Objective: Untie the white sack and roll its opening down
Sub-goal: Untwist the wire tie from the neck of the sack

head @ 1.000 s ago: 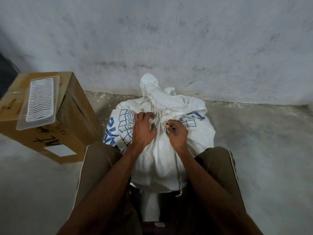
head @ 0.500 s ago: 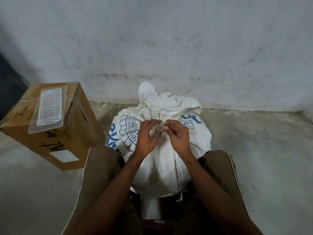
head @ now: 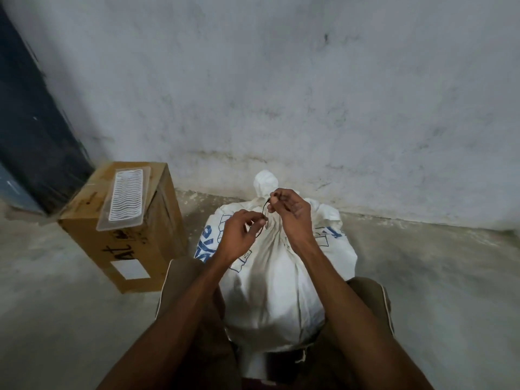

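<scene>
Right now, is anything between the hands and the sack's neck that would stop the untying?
Nothing visible does. The left hand and right hand both pinch the thin dark tie right at the gathered neck of the white sack. The cardboard box stands off to the left, apart from the sack.

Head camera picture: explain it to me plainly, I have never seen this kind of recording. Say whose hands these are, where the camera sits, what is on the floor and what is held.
There is no machine here. A person wears a camera on the head, looking forward and down at their own arms. Between the knees stands a full white woven sack with blue print, its neck bunched at the top. The left hand and the right hand each pinch a thin dark tie string at that neck. To the left, on the grey concrete floor, sits a brown cardboard box with a clear ribbed plastic tray on top. A grey plastered wall is behind.
</scene>
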Demonstrator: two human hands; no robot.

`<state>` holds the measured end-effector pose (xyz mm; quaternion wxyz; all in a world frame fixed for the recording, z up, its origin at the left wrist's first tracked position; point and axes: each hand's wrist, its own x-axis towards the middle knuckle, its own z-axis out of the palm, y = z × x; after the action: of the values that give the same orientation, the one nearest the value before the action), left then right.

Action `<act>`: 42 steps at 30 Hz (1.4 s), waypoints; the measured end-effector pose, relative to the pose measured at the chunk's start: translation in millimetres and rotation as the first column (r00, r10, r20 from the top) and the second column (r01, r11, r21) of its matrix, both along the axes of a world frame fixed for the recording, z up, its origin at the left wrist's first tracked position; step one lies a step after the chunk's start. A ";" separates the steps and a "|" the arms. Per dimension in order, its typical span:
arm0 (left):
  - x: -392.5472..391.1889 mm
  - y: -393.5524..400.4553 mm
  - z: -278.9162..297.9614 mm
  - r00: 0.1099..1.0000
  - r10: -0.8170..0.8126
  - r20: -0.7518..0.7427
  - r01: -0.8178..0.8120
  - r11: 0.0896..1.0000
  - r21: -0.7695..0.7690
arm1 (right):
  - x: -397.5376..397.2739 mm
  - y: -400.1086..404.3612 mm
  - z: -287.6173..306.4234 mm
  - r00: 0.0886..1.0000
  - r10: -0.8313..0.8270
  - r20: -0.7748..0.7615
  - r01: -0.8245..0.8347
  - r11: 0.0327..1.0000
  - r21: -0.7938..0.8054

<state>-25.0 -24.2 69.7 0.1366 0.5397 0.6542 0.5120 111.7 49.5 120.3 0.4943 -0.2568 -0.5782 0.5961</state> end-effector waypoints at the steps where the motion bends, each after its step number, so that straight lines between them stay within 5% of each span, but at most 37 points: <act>1: -7.6 -1.0 6.7 0.998 0.013 0.068 -0.012 1.000 -0.009 | -7.2 3.6 4.4 0.999 -0.004 0.035 0.004 1.000 0.011; 9: -72.2 -12.8 51.9 0.826 0.151 0.544 -0.205 0.978 0.040 | -80.4 1.2 5.5 0.907 0.096 0.411 -0.130 0.990 0.055; 15: -119.0 -27.2 57.4 0.789 0.237 0.567 -0.285 0.959 -0.006 | -144.1 -15.0 14.5 0.881 0.157 0.445 -0.185 0.983 0.019; 22: -181.6 -48.6 35.4 0.740 0.307 0.599 -0.355 0.934 -0.040 | -222.8 -27.3 -1.5 0.874 0.254 0.413 -0.179 0.960 -0.213; 28: -245.9 -66.8 19.6 0.734 0.534 0.420 -0.532 0.836 -0.133 | -287.6 -39.8 -34.1 0.796 0.300 0.525 -0.265 0.954 -0.143; 36: -336.9 -52.3 0.7 0.696 0.657 -0.289 -0.718 0.621 -0.316 | -368.1 -49.1 -46.4 0.701 0.077 0.709 -0.315 0.925 0.211; 42: -370.5 -33.0 -15.1 0.661 0.641 -0.391 -0.750 0.542 -0.379 | -395.2 -36.7 -55.6 0.644 -0.039 0.764 -0.343 0.878 0.333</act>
<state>-395.5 -57.2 54.6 -0.0098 0.2265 0.9351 0.2722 -283.5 12.8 64.7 0.2019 -0.3071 -0.8710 0.3259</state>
